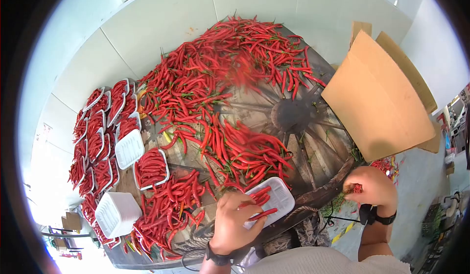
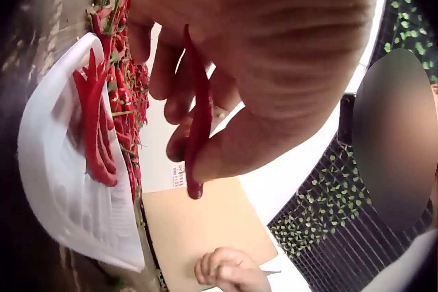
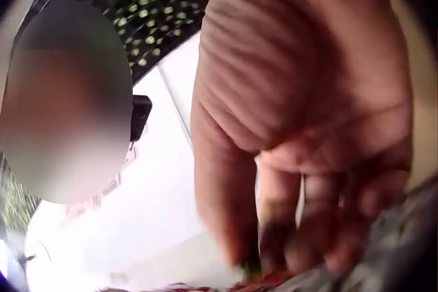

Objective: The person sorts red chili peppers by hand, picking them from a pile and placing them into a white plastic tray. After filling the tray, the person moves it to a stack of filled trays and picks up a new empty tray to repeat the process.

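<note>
My left hand [image 1: 237,221] is over a white plastic tray [image 1: 285,200]. Its thumb and fingers pinch a red chili pepper [image 2: 199,114], which has no green stem on it in the left wrist view. A few red chilies [image 2: 94,124] lie in that tray. Out past the table's right edge, my right hand [image 1: 374,188] is bent with curled fingers, below the cardboard box. At its thumb tip in the right wrist view shows a small green bit [image 3: 252,267], like a stem, partly hidden by the fingers.
A big heap of chilies [image 1: 196,63] covers the back of the round wooden table [image 1: 252,108]. Filled trays [image 1: 103,171] stand in rows at left, beside a stack of white trays [image 1: 117,214]. A cardboard box [image 1: 377,98] stands at right. Green scraps [image 1: 334,205] lie below the edge.
</note>
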A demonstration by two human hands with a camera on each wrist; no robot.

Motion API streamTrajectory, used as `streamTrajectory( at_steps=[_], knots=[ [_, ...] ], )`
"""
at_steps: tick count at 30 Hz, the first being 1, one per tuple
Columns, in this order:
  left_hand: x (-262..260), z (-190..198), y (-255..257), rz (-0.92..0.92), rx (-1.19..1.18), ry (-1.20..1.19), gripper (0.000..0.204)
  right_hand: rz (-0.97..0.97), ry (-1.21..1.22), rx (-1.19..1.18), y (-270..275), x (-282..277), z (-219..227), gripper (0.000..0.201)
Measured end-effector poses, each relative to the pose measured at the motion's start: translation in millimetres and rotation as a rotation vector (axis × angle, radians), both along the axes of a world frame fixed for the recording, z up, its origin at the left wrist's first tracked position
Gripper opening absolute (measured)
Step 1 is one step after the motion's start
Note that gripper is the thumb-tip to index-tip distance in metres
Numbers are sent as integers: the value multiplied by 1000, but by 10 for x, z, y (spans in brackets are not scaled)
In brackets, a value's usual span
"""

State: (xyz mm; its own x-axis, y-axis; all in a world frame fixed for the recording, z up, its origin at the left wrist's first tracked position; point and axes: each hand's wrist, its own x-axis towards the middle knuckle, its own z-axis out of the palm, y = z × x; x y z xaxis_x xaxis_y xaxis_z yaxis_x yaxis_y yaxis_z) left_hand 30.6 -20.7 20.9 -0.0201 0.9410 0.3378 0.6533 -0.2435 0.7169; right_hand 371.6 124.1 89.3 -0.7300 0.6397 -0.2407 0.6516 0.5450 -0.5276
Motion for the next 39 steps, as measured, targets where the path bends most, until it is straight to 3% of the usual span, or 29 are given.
streamTrajectory(
  at_steps=[1, 4, 7, 11, 14, 18, 24, 32, 39],
  knots=[
    [25, -12, 8, -4, -9, 53, 23, 0, -6, 2, -24, 127, -33, 21],
    [69, 18, -12, 6, -63, 146, 24, -277, -53, 125, -71, 255, -90, 40],
    [110, 0, -31, 47, -99, 229, 25, -254, 108, 168, -117, -91, -169, 41],
    [112, -23, -17, 112, -96, 271, 25, 89, 272, -32, -52, -697, -356, 32],
    [106, -37, -26, 132, -98, 265, 24, 127, 287, 62, -6, -1031, -386, 23],
    [52, -28, -31, 113, -97, 244, 24, 44, 361, 228, 127, -1275, -548, 17],
    [-20, -25, -28, 131, -111, 226, 26, 5, 271, 278, 136, -1424, -607, 21],
    [-36, 53, -24, 198, -233, 221, 65, 28, 180, 312, 146, -1403, -524, 21],
    [-80, -10, -8, 186, -200, 196, 60, -63, 271, 374, 172, -1275, -461, 24]
  ],
)
